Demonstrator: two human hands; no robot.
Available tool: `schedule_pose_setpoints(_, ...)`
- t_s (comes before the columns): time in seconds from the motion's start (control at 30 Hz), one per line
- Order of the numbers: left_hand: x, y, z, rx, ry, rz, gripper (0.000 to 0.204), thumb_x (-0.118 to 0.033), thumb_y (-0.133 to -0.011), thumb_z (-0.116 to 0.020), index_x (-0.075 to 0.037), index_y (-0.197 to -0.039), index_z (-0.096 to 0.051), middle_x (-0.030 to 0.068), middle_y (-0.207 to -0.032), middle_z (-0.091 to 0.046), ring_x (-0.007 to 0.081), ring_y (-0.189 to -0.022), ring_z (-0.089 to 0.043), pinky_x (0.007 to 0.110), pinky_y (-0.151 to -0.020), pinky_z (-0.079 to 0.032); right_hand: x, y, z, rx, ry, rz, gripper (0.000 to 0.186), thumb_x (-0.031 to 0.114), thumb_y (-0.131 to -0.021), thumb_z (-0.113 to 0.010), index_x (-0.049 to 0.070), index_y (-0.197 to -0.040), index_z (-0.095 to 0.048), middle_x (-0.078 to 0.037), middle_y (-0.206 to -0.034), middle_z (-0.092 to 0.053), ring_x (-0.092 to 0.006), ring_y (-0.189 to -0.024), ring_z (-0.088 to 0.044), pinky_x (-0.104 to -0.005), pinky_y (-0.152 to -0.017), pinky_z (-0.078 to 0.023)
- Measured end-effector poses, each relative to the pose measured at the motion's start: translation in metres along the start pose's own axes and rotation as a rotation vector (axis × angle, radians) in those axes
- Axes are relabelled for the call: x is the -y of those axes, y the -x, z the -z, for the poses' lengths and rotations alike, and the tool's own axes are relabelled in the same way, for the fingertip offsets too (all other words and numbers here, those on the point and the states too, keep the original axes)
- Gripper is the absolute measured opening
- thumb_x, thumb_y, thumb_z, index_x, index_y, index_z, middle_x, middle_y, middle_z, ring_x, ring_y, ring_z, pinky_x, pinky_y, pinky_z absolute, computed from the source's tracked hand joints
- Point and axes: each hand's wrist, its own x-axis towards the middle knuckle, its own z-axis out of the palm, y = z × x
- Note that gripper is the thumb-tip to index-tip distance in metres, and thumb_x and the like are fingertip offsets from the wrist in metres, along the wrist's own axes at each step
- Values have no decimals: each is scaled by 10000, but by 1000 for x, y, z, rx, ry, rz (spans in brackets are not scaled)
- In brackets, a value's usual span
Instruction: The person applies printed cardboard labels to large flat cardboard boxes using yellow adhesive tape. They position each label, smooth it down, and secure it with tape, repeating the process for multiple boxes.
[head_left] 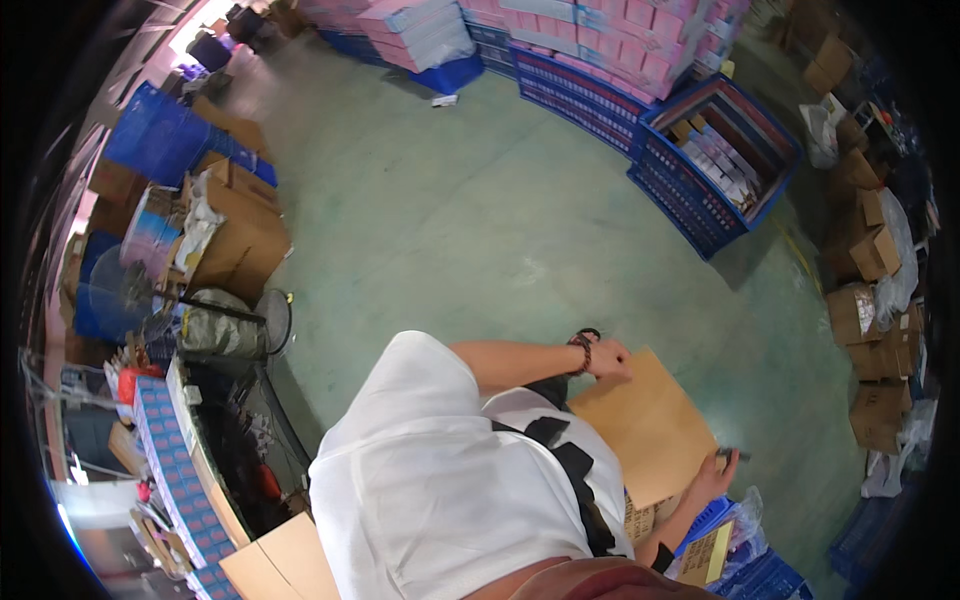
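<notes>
A flat tan cardboard piece (650, 430) lies in front of my body, tilted, over brown printed cartons. My left hand (608, 361), with a dark beaded bracelet at its wrist, is closed at the cardboard's far corner, fingers curled on its edge. At the cardboard's right corner, my right hand (712, 479) is closed round a small dark slim object (735, 455) that sticks out past the fingers; its kind cannot be made out. The right hand's inner side is close to the cardboard edge.
Blue crates (690, 205), one holding small boxes, stand ahead right beside stacked pink boxes (630, 45). Opened cartons (240, 235) and a standing fan (125, 285) are left. More cartons (875, 250) line the right. A blue crate (705, 525) with plastic wrap is near my right forearm.
</notes>
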Motion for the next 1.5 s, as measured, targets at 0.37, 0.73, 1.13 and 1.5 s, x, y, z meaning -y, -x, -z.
schedule_pose_setpoints(0.37,-45,-121,162,99,324,98,299,-282,-858,-609,-35,-1022,-645,33,-870,-646,110,-778,-603,266,-637,-516,68,-176,-158,24,323,2,500,-1,-810,-584,-20,-1290,-447,-108,-1211,-528,-145,-1023,-525,-249,-879,-407)
schedule_pose_setpoints(0.73,-121,-290,225,39,311,59,287,-281,-846,-617,-16,-952,-649,18,-824,-633,101,-709,-574,271,-644,-492,54,-370,-204,25,327,-3,519,-33,-776,-586,-36,-1276,-446,-124,-1221,-509,-175,-1082,-499,-261,-920,-384)
schedule_pose_setpoints(1.13,-230,-479,285,-1,356,153,236,-214,-870,-615,-23,-1002,-660,11,-854,-656,79,-682,-599,231,-607,-495,59,-623,-246,30,238,60,462,-40,-777,-582,-1,-1230,-498,-69,-1124,-535,-133,-979,-522,-237,-778,-453)
schedule_pose_setpoints(1.5,-265,-556,300,148,203,147,282,-238,-881,-619,-31,-1071,-633,16,-905,-664,102,-757,-620,248,-660,-509,42,-652,-236,-80,168,-134,460,-34,-778,-580,-3,-1230,-502,-50,-1062,-546,-78,-709,-509,-224,-626,-440)
